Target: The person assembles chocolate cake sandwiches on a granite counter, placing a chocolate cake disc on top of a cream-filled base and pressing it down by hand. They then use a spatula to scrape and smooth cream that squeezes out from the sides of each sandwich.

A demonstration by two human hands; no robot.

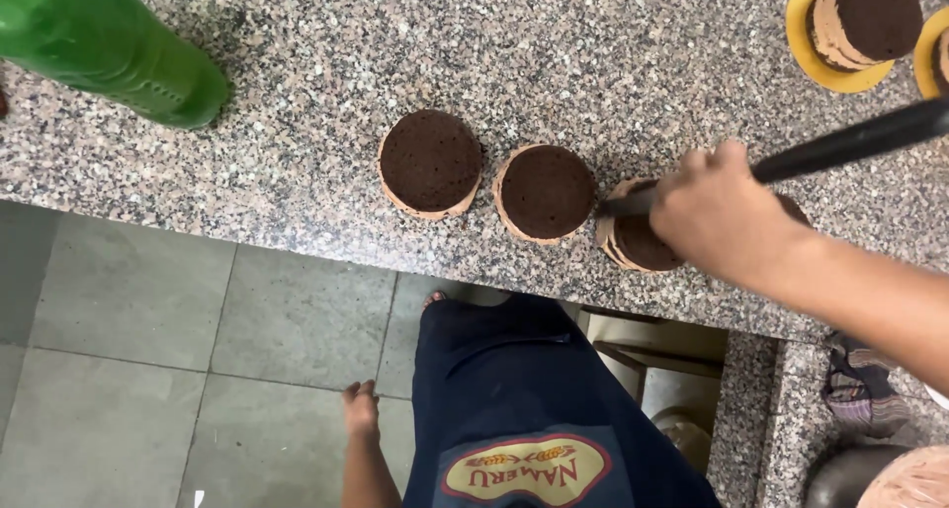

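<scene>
Cakes on speckled granite counter, seemingly kitchen.

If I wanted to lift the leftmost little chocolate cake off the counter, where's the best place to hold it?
Probably by its pale side wall, fingers on opposite sides, coming straight down from above. The leftmost cake is a low round disc lying flat on the granite counter, with open counter on its left. The middle cake sits close on its right, so gripping front and back looks easier.

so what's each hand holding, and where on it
The right hand grips a long knife where blade meets black handle, over a small chocolate cake. The left hand hangs empty.
</scene>
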